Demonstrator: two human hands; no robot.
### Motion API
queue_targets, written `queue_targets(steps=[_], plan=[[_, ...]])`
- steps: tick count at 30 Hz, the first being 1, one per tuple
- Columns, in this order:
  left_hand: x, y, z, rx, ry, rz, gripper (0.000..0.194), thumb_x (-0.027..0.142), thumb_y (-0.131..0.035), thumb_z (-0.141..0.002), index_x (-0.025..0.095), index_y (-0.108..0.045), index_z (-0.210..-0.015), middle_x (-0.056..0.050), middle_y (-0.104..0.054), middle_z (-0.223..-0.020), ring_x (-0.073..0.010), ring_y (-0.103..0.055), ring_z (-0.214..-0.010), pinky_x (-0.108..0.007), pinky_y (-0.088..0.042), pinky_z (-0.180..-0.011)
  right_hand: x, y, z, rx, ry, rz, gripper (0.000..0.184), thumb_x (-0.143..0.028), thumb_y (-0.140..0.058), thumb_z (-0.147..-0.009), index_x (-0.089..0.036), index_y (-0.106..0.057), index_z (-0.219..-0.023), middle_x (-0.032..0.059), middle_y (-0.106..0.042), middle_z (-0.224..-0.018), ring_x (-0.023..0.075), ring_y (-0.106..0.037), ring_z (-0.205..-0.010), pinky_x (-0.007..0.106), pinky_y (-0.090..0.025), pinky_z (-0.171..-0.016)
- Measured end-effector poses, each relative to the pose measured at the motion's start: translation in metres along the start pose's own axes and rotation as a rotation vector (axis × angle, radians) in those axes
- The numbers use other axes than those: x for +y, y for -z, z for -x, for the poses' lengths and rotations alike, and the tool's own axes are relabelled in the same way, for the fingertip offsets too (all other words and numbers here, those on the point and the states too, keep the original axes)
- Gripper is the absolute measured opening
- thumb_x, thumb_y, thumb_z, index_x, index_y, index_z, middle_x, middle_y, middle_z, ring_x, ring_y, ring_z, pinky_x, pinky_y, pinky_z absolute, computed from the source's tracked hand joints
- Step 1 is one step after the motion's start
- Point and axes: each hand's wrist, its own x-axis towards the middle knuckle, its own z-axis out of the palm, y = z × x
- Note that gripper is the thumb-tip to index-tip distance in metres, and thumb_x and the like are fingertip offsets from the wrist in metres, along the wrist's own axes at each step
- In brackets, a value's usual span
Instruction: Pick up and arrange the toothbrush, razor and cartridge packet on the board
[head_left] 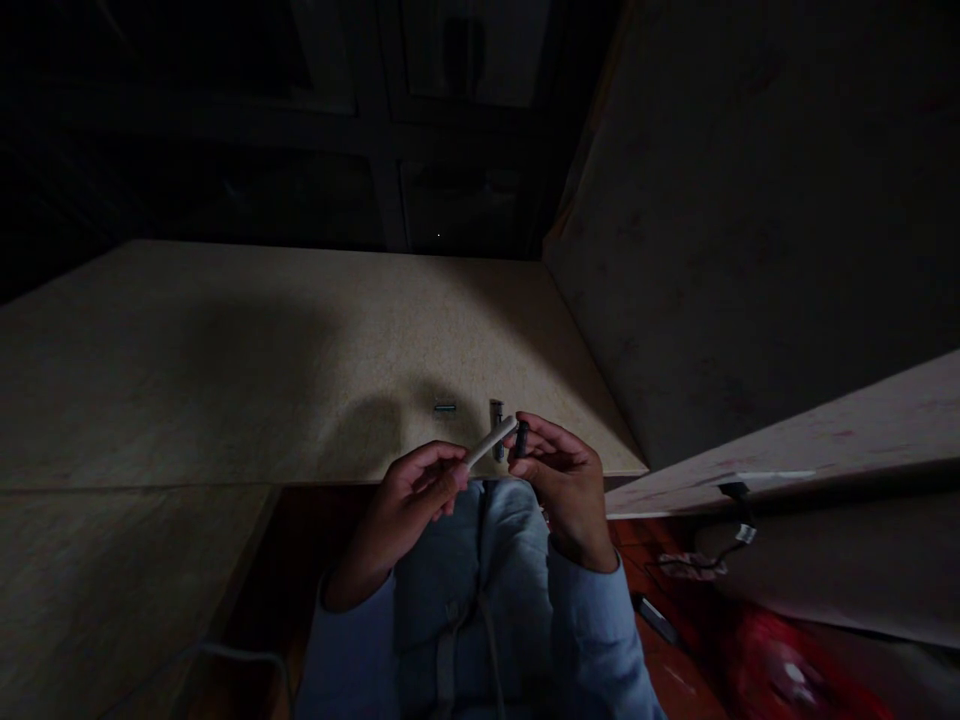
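Note:
My left hand (416,495) is closed around the lower end of a thin white stick (491,441), which slants up to the right. My right hand (559,470) pinches a small dark part (521,436) at the stick's upper tip. Both hands hover over the near edge of a pale speckled table (247,350). On the table just beyond them lie a small dark screw-like piece (445,408) and a short dark cylinder (496,412). Light blue sleeves cover both wrists.
The room is dim. A tall pale board (750,200) leans at the right of the table, and another board (810,440) lies lower right with a dark cable (731,540) under it. A red object (780,670) sits on the floor at bottom right.

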Motion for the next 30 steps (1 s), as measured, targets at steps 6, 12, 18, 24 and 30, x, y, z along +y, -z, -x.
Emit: queue_targets(steps=[6,12,18,24,30], plan=[[-0.002,0.006,0.003,-0.001,0.019,-0.034,0.036,0.049,-0.07,-0.083,0.017,-0.067,-0.099,0.003,-0.057,-0.066,-0.0102,-0.05,-0.057,-0.023,-0.038,-0.054,0.004,0.002,-0.001,-0.04,0.006,0.033,0.047,-0.015,-0.089,-0.062,-0.028,-0.079,-0.106,0.0012,-0.08,-0.087,0.0155,-0.073,-0.078,0.026,-0.06,-0.068],[0.0,0.006,0.003,-0.004,0.031,-0.031,0.035,0.048,-0.07,-0.083,0.017,-0.066,-0.098,0.003,-0.057,-0.065,-0.0106,-0.049,-0.056,-0.023,-0.037,-0.054,0.006,0.003,0.0,-0.067,0.022,0.102,0.048,-0.017,-0.087,-0.065,-0.03,-0.078,-0.111,0.0007,-0.08,-0.092,0.0165,-0.072,-0.082,0.03,-0.06,-0.076],[-0.004,0.005,0.0,-0.028,0.015,-0.034,0.037,0.052,-0.068,-0.084,0.017,-0.064,-0.096,0.001,-0.059,-0.072,-0.01,-0.047,-0.058,-0.023,-0.036,-0.054,0.007,0.002,0.002,-0.099,0.014,0.122,0.047,-0.02,-0.087,-0.067,-0.03,-0.078,-0.112,0.0007,-0.08,-0.092,0.0179,-0.072,-0.084,0.032,-0.059,-0.079],[-0.01,0.006,-0.001,-0.1,-0.004,-0.059,0.037,0.055,-0.061,-0.089,0.018,-0.061,-0.095,0.003,-0.052,-0.069,-0.0088,-0.04,-0.056,-0.022,-0.03,-0.052,0.013,0.005,0.002,-0.119,0.003,0.071,0.047,-0.021,-0.085,-0.073,-0.034,-0.076,-0.117,0.0015,-0.08,-0.103,0.0181,-0.073,-0.093,0.036,-0.058,-0.091],[-0.011,0.004,0.001,-0.133,0.013,-0.04,0.037,0.056,-0.06,-0.089,0.02,-0.053,-0.087,0.005,-0.047,-0.067,-0.0082,-0.038,-0.056,-0.022,-0.028,-0.052,0.018,0.006,0.0,-0.093,0.019,0.085,0.047,-0.024,-0.087,-0.071,-0.032,-0.076,-0.116,0.0041,-0.079,-0.113,0.0204,-0.073,-0.097,0.039,-0.058,-0.093]])
